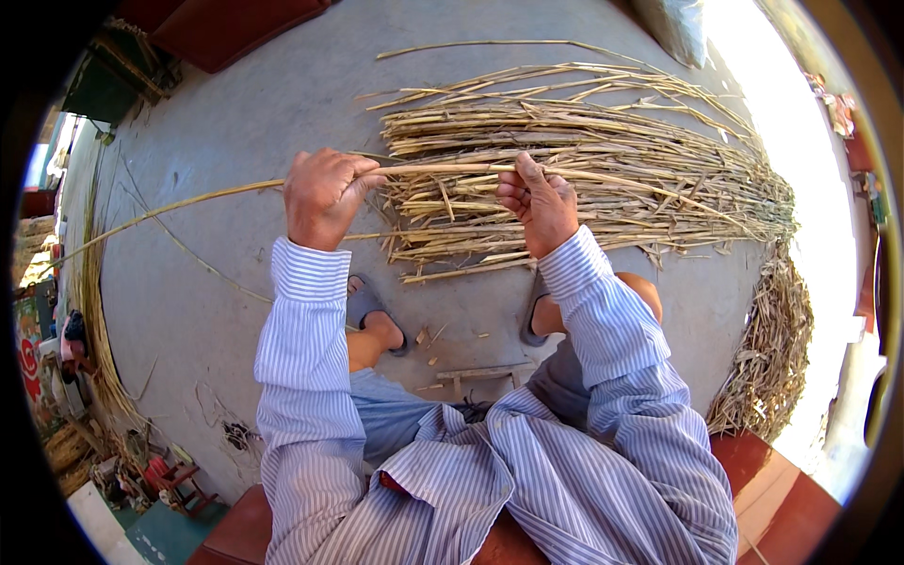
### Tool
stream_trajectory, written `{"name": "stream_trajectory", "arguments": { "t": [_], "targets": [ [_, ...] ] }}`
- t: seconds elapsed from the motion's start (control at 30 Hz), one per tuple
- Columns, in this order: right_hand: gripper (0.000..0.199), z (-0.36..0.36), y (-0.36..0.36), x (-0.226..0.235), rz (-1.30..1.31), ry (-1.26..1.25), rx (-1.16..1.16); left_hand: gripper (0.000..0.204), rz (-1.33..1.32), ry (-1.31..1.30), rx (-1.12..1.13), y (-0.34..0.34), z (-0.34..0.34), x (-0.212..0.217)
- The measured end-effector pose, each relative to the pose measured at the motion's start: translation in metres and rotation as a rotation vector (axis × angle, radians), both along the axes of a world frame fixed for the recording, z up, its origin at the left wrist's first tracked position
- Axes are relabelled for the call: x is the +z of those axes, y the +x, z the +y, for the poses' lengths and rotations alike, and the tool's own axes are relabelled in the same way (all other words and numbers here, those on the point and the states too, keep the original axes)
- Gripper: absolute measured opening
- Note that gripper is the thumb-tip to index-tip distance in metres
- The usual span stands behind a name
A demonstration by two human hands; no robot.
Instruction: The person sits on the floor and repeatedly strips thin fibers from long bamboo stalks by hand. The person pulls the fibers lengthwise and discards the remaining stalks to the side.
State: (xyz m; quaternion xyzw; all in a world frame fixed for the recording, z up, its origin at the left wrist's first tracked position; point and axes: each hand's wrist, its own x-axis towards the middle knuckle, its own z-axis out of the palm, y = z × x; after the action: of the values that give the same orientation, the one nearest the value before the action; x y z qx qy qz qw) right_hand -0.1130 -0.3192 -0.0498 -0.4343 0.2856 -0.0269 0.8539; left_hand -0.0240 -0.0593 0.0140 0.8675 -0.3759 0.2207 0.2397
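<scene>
In the head view, the left hand [325, 196] is closed like a fist around a long stalk [428, 170], with the knuckles turned upward. The right hand [541, 202] grasps the same stalk between the thumb and the curled fingers, well apart from the left one. The stalk is yellowish and thin, and it lies across the view in front of the person: its left part goes out past the left hand and bends down to the left, and its right part runs above the pile of dry stalks [565, 202]. Whether it touches this pile, I cannot tell. The pile lies on the grey floor [311, 94], its stalks mostly side by side. At its right end there is a heap of dry leaves [774, 348]. On the far left, a bunch of long thin stems [90, 311] rests on the floor. Between the feet and the body stands a low wooden frame [485, 370], near two grey slippers [377, 315].
</scene>
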Motion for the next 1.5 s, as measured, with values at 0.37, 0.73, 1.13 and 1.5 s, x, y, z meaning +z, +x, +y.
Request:
{"name": "stream_trajectory", "arguments": {
  "t": [0.37,0.73,1.13,1.5],
  "targets": [
    [0.035,0.011,-0.008,-0.006,-0.061,-0.025,0.067,0.017,0.696,-0.023,0.087,0.004,0.018,-0.013],
    [0.034,0.012,-0.004,0.009,-0.081,-0.039,0.056,0.018,0.582,-0.164,0.087,0.002,0.017,-0.026],
    [0.029,-0.011,-0.003,0.006,0.021,-0.09,-0.006,0.019,0.5,-0.532,0.228,-0.003,-0.014,-0.005],
    [0.027,-0.024,0.001,0.01,-0.019,-0.191,-0.03,0.023,-0.031,-0.14,0.647,0.039,0.098,-0.023]
  ]
}}
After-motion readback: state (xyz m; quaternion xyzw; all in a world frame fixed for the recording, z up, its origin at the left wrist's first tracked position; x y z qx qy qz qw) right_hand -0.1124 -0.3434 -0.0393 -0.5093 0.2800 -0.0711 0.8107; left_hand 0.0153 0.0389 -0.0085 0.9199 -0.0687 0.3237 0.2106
